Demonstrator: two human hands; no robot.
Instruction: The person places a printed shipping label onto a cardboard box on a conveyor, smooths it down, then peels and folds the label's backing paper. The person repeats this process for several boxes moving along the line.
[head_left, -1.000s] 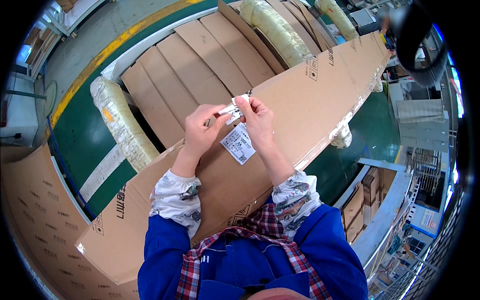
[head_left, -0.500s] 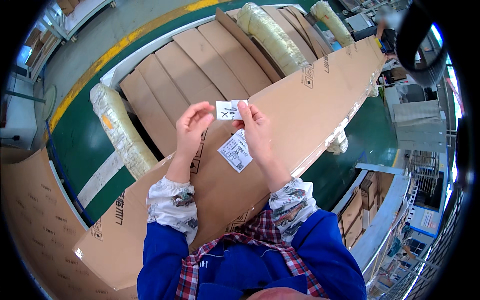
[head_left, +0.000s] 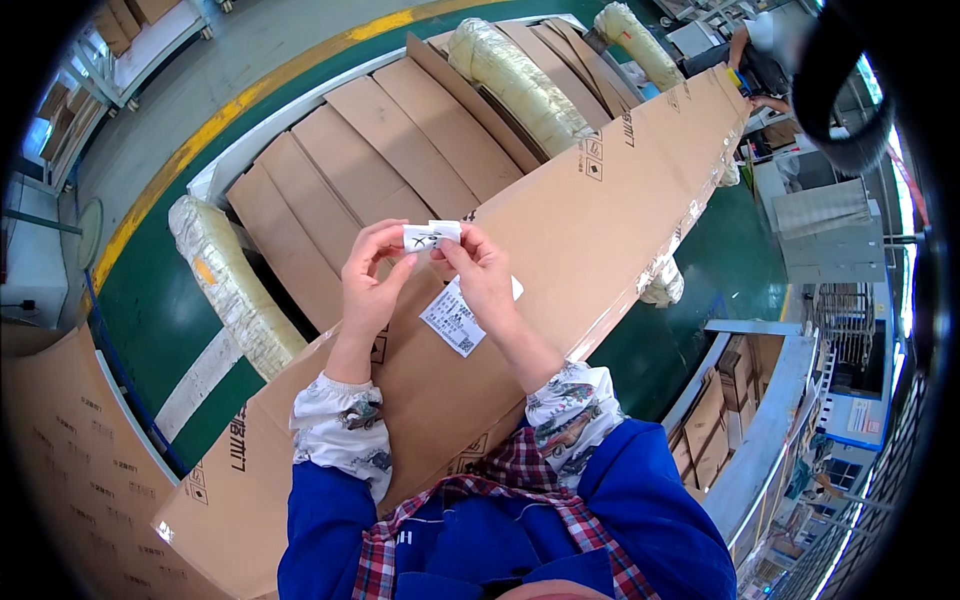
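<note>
A small white paper slip (head_left: pixel 420 238) with dark handwriting is held up between my two hands, above a long cardboard package. My right hand (head_left: pixel 482 280) pinches its right end between thumb and fingers. At its left end, my left hand (head_left: pixel 372 278) has its fingertips and thumb closed on the edge. Below them a printed white label (head_left: pixel 454 322) lies on the long cardboard package (head_left: pixel 560 240), partly covered by my right hand. Clear tape runs along the package's near right edge.
Under and beyond the package lie flat brown cardboard sheets (head_left: pixel 400 130) and padded rolls (head_left: pixel 232 270) wrapped in yellowish film. At the far right end, another person's hand (head_left: pixel 768 104) is by the package. A metal-framed cart (head_left: pixel 760 410) with cartons stands at right; printed cardboard (head_left: pixel 80 470) rises at left.
My left hand has moved in and taken the slip's left end. The slip and my right hand have shifted left and slightly down in view.
</note>
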